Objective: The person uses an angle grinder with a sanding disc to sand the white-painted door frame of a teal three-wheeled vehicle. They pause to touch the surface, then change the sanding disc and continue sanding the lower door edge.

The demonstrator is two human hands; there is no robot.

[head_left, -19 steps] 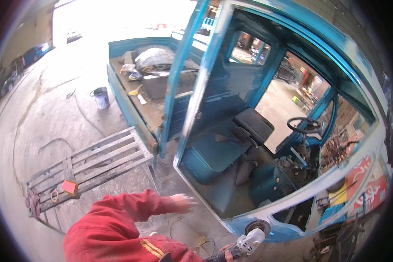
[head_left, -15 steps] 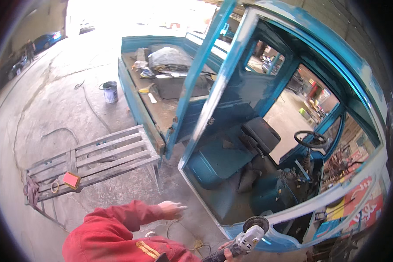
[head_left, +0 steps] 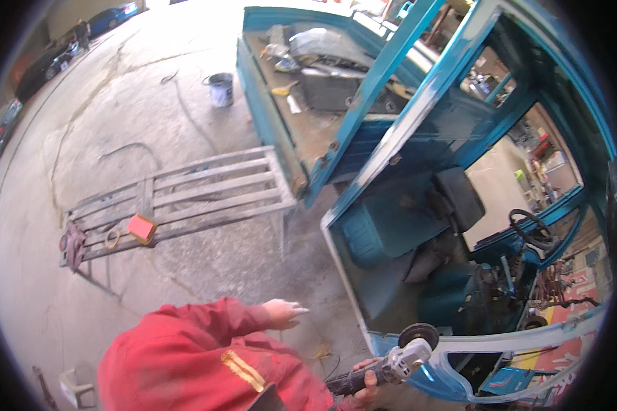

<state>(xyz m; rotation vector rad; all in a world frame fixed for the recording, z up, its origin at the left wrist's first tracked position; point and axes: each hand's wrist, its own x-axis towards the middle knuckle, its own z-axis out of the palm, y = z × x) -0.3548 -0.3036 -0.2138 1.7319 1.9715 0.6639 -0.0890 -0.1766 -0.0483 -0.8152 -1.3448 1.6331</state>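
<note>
My right hand (head_left: pixel 369 388) grips the black body of a corded angle grinder (head_left: pixel 408 357), its silver head tilted up. The grinder's dark round disc (head_left: pixel 419 335) is close to the lower edge of the door opening on a teal vehicle cab (head_left: pixel 452 346); whether they touch, I cannot tell. My left hand (head_left: pixel 285 314) hangs in the air before my red sleeve, holding nothing, with pale fingertips stretched out toward the cab. Whitish, sanded-looking patches run along the door frame (head_left: pixel 418 103).
A slatted metal bench (head_left: pixel 212 198) stands left, bearing an orange-and-yellow block (head_left: pixel 142 229), a tape roll (head_left: pixel 112 238) and a rag (head_left: pixel 75 248). Beyond it are a bucket (head_left: pixel 221 90) and a hose (head_left: pixel 185 109) on the floor. A seat (head_left: pixel 459 198) and steering wheel (head_left: pixel 531 229) sit inside the cab.
My view has swung left and down, so the bench, bucket and cab appear farther right and higher. The grinder stays by the cab's lower edge; my left hand remains empty.
</note>
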